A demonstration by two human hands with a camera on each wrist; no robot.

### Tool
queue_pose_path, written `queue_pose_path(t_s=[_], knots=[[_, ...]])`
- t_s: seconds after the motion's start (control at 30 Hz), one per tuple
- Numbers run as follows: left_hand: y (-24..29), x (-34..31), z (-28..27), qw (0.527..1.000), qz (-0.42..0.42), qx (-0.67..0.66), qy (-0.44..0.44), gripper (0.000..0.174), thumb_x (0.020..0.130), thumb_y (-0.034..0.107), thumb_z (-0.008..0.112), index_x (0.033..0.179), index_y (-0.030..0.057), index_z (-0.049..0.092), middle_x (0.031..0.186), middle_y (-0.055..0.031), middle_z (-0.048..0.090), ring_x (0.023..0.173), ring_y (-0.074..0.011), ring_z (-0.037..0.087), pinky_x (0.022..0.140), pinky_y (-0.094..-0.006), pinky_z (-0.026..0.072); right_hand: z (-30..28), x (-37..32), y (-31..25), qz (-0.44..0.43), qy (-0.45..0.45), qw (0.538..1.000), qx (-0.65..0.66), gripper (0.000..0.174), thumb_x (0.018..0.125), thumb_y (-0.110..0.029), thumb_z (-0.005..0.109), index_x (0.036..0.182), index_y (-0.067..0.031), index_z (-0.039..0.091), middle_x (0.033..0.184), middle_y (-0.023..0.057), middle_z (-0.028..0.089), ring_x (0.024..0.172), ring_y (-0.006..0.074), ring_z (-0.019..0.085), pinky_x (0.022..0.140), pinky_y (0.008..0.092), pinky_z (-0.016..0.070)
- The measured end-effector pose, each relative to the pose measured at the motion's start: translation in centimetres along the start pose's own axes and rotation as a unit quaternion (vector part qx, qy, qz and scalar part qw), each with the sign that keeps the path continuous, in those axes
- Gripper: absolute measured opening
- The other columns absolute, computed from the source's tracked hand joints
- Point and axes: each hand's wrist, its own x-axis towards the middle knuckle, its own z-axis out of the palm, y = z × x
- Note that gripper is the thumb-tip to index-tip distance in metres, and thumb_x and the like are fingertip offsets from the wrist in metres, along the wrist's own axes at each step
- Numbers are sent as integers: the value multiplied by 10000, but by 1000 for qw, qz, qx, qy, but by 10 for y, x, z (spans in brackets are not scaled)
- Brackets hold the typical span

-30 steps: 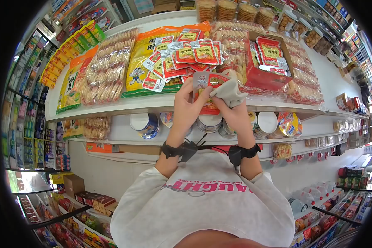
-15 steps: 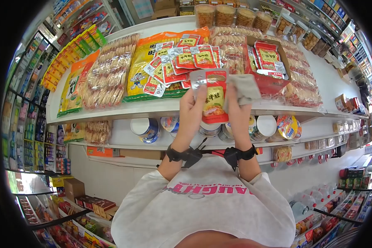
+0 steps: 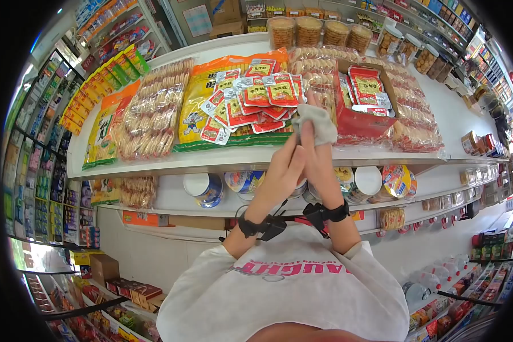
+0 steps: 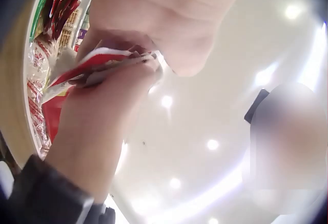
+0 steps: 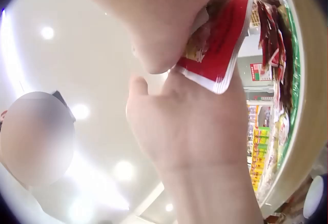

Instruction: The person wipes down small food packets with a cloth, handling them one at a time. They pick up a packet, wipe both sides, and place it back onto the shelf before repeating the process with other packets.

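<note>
Both hands meet above the front edge of a white shelf (image 3: 125, 165). My left hand (image 3: 285, 166) holds a red foil snack packet (image 5: 225, 39), which shows between the hands in both wrist views. In the head view that packet is mostly hidden behind the fingers and cloth. My right hand (image 3: 318, 162) grips a crumpled grey cloth (image 3: 320, 122), bunched over the packet's upper part. Just beyond lies a loose pile of similar red and white packets (image 3: 257, 91) on a large yellow bag (image 3: 192, 111).
An open red box (image 3: 366, 121) of packets stands right of the pile. Clear bags of round crackers (image 3: 154, 102) flank it all, with lidded tubs (image 3: 309, 33) behind. White-lidded containers (image 3: 202, 188) sit on the shelf below.
The packet's printed face was turned up between both hands half a second ago. Now the hands have come together, the left shifting right, and the cloth covers the packet.
</note>
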Motion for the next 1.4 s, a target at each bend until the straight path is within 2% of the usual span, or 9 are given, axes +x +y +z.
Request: queue_pose_path(t_s=[0.23, 0.33, 0.47, 0.57, 0.7, 0.83, 1.0, 1.2, 1.4], knots=[[-5, 3, 11, 996, 37, -64, 57, 556, 1098, 429, 349, 1340, -59, 462, 1070, -106, 623, 915, -143, 536, 829, -306, 480, -6, -6, -34, -80, -143, 984, -72, 265, 962, -100, 495, 1155, -62, 673, 1419, 114, 581, 1419, 360, 397, 1203, 520, 184], [-15, 2, 0, 998, -54, -43, -2, 520, 1092, 437, 379, 1272, -30, 521, 1062, -69, 633, 904, -107, 547, 787, -291, 479, -13, 1, 0, -88, -157, 978, -104, 235, 975, -147, 530, 1139, -72, 681, 1299, 96, 641, 1305, 317, 510, 1174, 447, 268], [9, -1, 9, 995, 18, 100, -25, 431, 1090, 358, 438, 1092, -52, 572, 874, -68, 627, 799, -108, 517, 720, -315, 475, -28, 4, 21, 164, -74, 980, 91, 235, 1003, -201, 575, 1159, -39, 645, 1170, 91, 655, 1120, 227, 599, 1036, 333, 412], [0, -2, 6, 998, -60, -10, 31, 376, 1088, 303, 459, 1118, -56, 567, 838, -62, 614, 783, -82, 498, 700, -301, 467, -22, -2, 6, 168, 30, 972, 161, 276, 1012, -217, 604, 1191, -6, 603, 1150, 67, 634, 1068, 147, 582, 937, 287, 450], [3, 2, 11, 984, 44, -19, 173, 380, 1097, 321, 443, 1046, -24, 594, 853, 16, 603, 794, -25, 473, 694, -222, 431, -19, -14, -4, 256, 73, 927, 263, 333, 1000, -212, 641, 1233, 18, 579, 1181, 54, 626, 1091, 110, 571, 945, 275, 448], [10, 14, -13, 974, 55, 29, 219, 342, 1101, 285, 438, 1015, -4, 600, 876, 2, 613, 826, -32, 504, 746, -244, 455, -17, -28, -11, 223, -25, 954, 200, 346, 969, -176, 679, 1247, 4, 580, 1183, 70, 642, 1079, 107, 589, 910, 295, 477], [6, 18, -21, 966, 115, 89, 214, 567, 1036, 247, 561, 1508, 2, 364, 1435, -150, 491, 1347, -243, 475, 1132, -349, 365, -22, -32, -5, 118, -62, 991, -23, 388, 936, -39, 642, 1317, -30, 569, 1237, 134, 652, 1128, 173, 617, 921, 305, 486], [3, -3, -19, 947, -56, -272, 162, 708, 1044, 600, 345, 1487, 50, 387, 1384, -89, 534, 1281, -185, 513, 1088, -328, 405, 11, -32, -31, -111, -171, 974, -95, 607, 852, -24, 582, 1449, -15, 473, 1508, 187, 464, 1382, 399, 437, 1149, 479, 322], [-5, 0, -22, 960, -54, -237, 136, 730, 1047, 619, 281, 1437, 19, 427, 1325, -78, 572, 1211, -166, 556, 1035, -318, 442, 9, -16, -31, -91, -192, 969, -128, 585, 899, -146, 606, 1452, -20, 461, 1560, 171, 396, 1466, 359, 328, 1205, 508, 206]])
